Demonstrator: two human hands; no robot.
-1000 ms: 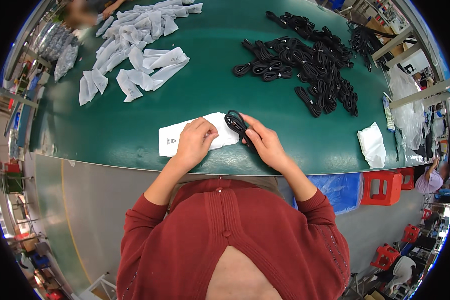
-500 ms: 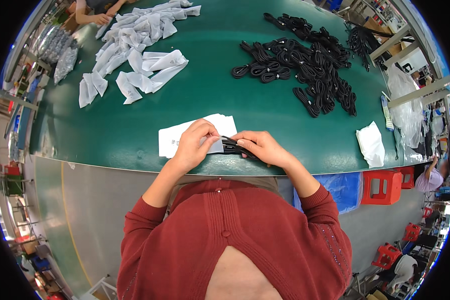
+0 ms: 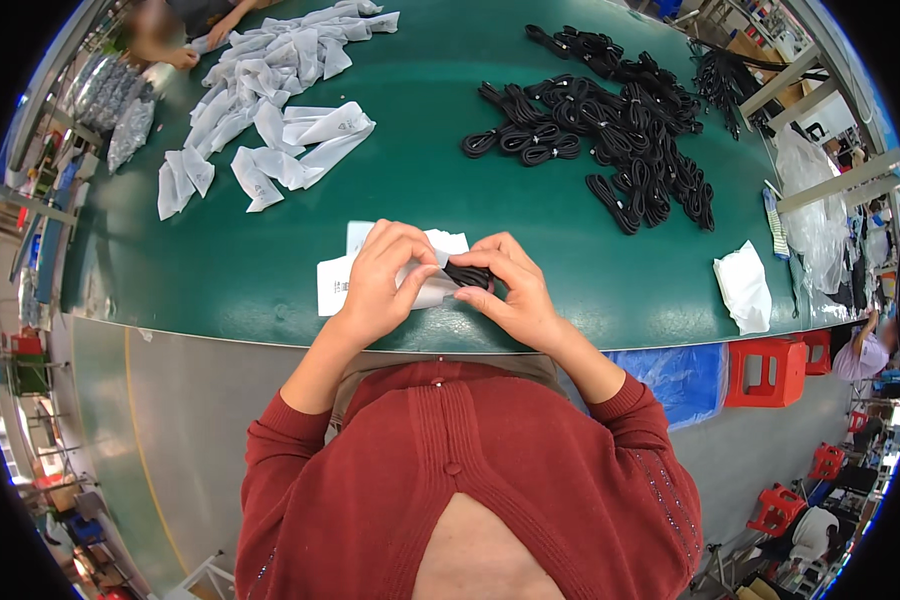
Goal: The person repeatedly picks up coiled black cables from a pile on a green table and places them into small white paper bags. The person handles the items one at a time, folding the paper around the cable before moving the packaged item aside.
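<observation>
At the table's near edge my left hand pinches the mouth of a translucent white bag. My right hand grips a coiled black cable, thumb in front and fingers behind. The cable's left end lies inside the bag's opening; its right part shows between my right thumb and fingers. Beneath and behind my left hand lies a stack of flat white bags, partly hidden by that hand.
Filled white bags form a heap at the far left, where another person's hand works. Many coiled black cables lie at the far right. A crumpled white bag is near the right edge. Below it stands a red stool.
My right hand has moved left with the cable, pushing it farther into the bag. My left hand has shifted little. The other person's hands have moved slightly at the far left.
</observation>
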